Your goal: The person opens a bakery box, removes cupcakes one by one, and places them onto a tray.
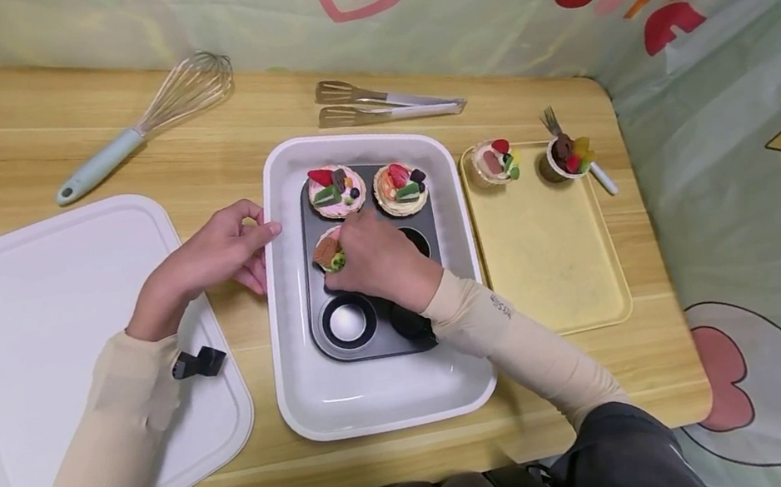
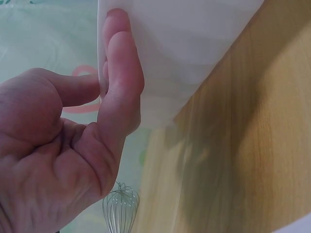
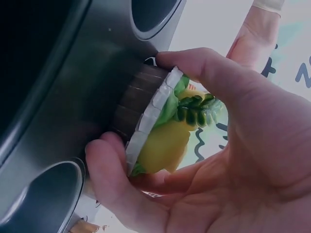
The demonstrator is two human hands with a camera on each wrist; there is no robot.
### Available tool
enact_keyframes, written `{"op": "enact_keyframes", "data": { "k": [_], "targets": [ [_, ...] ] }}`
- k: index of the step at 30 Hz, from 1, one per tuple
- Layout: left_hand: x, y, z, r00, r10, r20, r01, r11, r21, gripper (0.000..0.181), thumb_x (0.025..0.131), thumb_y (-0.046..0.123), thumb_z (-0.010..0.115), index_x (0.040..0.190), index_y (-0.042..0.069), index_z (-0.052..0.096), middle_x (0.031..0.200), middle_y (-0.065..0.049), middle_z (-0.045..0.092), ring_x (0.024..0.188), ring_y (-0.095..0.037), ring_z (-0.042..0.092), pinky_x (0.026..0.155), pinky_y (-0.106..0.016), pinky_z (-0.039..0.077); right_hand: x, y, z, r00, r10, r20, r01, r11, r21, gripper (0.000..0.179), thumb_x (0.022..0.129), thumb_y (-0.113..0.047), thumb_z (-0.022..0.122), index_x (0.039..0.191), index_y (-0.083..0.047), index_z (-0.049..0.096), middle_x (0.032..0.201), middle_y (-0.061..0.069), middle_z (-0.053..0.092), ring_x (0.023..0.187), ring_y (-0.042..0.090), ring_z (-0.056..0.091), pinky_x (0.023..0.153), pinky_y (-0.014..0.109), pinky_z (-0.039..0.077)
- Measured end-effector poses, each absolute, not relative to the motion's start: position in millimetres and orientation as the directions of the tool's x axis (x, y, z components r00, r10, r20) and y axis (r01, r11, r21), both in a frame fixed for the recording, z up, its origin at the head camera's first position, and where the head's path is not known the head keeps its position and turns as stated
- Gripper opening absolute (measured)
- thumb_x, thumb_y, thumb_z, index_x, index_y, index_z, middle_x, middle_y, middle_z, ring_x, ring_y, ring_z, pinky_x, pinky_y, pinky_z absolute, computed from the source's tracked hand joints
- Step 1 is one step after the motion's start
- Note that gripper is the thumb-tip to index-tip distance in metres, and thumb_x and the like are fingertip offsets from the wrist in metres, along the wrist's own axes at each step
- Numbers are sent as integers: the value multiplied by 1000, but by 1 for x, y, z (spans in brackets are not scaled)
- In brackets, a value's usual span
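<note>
My right hand grips a toy cupcake by its sides, thumb and fingers round its brown cup, at the middle left of the dark muffin tin. Yellow fruit and green leaves top this cupcake; its base sits at a cup of the tin. Two more cupcakes, one with pink cream and one with pale cream, fill the tin's far cups. The tin lies inside a white basin. At the basin's left rim, my left hand pinches the edge, thumb on top and fingers against the outer wall.
A yellow tray on the right carries a cupcake; a chocolate cupcake and a fork are at its far corner. Tongs and a whisk lie behind. On the left is a white tray.
</note>
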State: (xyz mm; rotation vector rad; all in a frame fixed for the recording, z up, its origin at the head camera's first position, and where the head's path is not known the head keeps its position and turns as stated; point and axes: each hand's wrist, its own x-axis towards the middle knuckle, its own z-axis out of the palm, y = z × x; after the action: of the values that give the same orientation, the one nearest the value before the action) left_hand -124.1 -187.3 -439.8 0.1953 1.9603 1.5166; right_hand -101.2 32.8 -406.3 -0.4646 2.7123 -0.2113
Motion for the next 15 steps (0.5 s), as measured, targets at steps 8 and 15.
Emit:
{"op": "enact_keyframes", "data": {
  "k": [8, 15],
  "targets": [
    [-124, -189, -437, -778, 497, -385, -250, 317, 915, 34, 107, 26, 48, 119, -4, 37, 65, -15, 64, 54, -28, 67, 55, -47, 61, -102, 34, -407, -870, -376, -319, -306, 919, -248, 23, 79, -33, 76, 74, -13, 65, 94, 8, 61, 95, 26, 53, 71, 35, 54],
    [-125, -189, -440, -770, 507, -387, -261, 303, 916, 33, 107, 26, 48, 117, -3, 36, 65, -15, 66, 54, -26, 68, 56, -47, 61, -106, 38, -406, -852, -400, -339, -282, 895, -347, 23, 80, -28, 75, 67, -16, 60, 65, 0, 52, 75, 20, 56, 61, 26, 47]
  ]
}}
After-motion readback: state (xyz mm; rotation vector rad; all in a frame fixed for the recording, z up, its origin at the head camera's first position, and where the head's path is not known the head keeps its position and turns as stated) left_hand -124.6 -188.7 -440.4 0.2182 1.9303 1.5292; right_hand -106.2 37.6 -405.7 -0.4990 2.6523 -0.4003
